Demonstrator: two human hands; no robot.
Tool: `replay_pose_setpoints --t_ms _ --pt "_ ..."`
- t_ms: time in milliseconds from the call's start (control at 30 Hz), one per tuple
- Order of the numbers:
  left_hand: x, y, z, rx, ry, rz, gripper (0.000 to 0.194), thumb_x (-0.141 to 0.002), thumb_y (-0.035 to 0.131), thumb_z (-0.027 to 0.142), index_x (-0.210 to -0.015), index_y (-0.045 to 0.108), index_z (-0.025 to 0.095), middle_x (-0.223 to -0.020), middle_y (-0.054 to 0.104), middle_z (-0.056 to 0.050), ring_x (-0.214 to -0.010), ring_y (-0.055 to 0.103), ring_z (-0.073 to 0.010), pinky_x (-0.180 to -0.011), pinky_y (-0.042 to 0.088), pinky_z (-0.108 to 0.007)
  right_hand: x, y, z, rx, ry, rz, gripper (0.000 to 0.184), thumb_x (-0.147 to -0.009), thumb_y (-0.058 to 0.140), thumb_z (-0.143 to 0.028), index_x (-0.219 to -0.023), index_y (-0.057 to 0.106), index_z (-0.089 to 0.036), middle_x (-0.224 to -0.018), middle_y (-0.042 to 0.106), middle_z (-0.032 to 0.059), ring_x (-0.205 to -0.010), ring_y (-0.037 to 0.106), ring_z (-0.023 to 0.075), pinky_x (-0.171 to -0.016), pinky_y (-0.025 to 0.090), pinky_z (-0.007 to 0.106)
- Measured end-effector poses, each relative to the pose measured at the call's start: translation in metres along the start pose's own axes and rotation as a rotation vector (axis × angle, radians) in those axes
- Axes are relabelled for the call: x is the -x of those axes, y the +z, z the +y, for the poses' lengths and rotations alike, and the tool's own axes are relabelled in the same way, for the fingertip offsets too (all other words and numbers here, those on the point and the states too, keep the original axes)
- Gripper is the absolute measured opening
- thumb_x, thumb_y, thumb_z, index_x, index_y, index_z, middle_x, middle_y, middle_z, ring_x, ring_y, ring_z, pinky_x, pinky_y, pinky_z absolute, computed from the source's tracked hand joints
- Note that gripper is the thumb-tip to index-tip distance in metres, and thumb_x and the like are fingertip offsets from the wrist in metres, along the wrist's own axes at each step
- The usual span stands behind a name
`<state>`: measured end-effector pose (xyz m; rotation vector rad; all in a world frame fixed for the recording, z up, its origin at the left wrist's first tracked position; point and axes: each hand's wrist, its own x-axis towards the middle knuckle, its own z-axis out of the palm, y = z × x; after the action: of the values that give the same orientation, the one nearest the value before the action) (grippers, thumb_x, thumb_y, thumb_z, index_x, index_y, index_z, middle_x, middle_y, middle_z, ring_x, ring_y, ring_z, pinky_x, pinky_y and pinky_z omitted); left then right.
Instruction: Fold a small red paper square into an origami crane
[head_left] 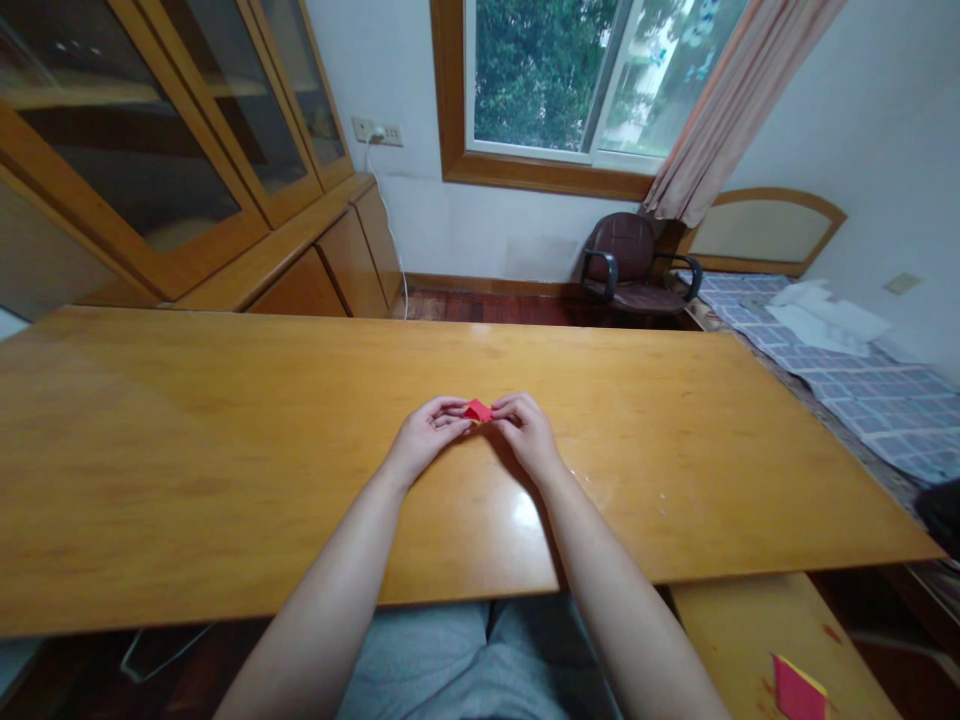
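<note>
A small piece of folded red paper (478, 410) with a yellow edge is held between my two hands, over the middle of the wooden table. My left hand (431, 430) pinches its left side between thumb and fingers. From the other side, the fingertips of my right hand (527, 430) grip the right corner. The lower left edge of the paper is partly covered by my left fingers.
The wooden table (225, 450) spreads wide on both sides. At lower right, another red and yellow paper piece (800, 690) lies on a lower wooden surface (735, 630). A brown armchair (626, 255) and a bed (862, 370) stand beyond; a glass-door cabinet (247, 215) is at left.
</note>
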<state>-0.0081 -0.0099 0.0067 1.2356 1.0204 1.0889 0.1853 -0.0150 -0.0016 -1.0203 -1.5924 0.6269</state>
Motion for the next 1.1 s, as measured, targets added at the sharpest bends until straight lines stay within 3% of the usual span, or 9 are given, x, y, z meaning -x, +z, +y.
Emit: replay_pose_setpoints --t_ms 333,567,867,1100 --pt "0.000 -0.003 0.001 0.038 -0.095 -0.055 0.053 -0.066 0.082 0.038 -0.110 0.067 0.013 -0.100 0.074 -0.011 -0.084 0.071 -0.0207 -0.084 0.057 -0.038 0.001 0.003 0.000 0.027 -0.041 -0.067 0.011 -0.081 0.063 -0.013 -0.075 0.063 -0.022 -0.092 0.063 0.0045 -0.090 0.062 0.0176 -0.081 0.051 0.033" --pt "0.003 -0.002 0.007 -0.031 -0.116 -0.072 0.049 -0.071 0.077 0.043 -0.107 0.068 0.011 -0.074 0.073 -0.008 -0.062 0.067 -0.0167 -0.061 0.055 -0.030 0.002 0.003 0.004 0.048 -0.046 -0.106 0.010 -0.080 0.063 -0.011 -0.078 0.063 -0.021 -0.092 0.062 0.0044 -0.088 0.061 0.0180 -0.079 0.053 0.033" --pt "0.000 -0.001 -0.001 -0.027 -0.070 -0.004 0.043 -0.071 0.077 0.043 -0.100 0.069 0.012 -0.076 0.074 -0.007 -0.066 0.068 -0.0175 -0.066 0.056 -0.031 0.002 0.003 -0.006 0.026 -0.069 -0.137 0.017 -0.081 0.056 -0.008 -0.083 0.065 -0.022 -0.092 0.064 0.0046 -0.091 0.063 0.0178 -0.083 0.053 0.033" --pt "-0.001 0.002 -0.005 -0.106 0.038 0.038 0.037 -0.076 0.073 0.043 -0.100 0.071 0.014 -0.079 0.074 -0.006 -0.070 0.070 -0.0178 -0.073 0.059 -0.033 0.002 -0.001 -0.016 0.037 -0.041 -0.159 0.009 -0.091 0.058 -0.025 -0.095 0.065 -0.022 -0.103 0.064 0.0064 -0.102 0.061 0.0189 -0.094 0.049 0.036"
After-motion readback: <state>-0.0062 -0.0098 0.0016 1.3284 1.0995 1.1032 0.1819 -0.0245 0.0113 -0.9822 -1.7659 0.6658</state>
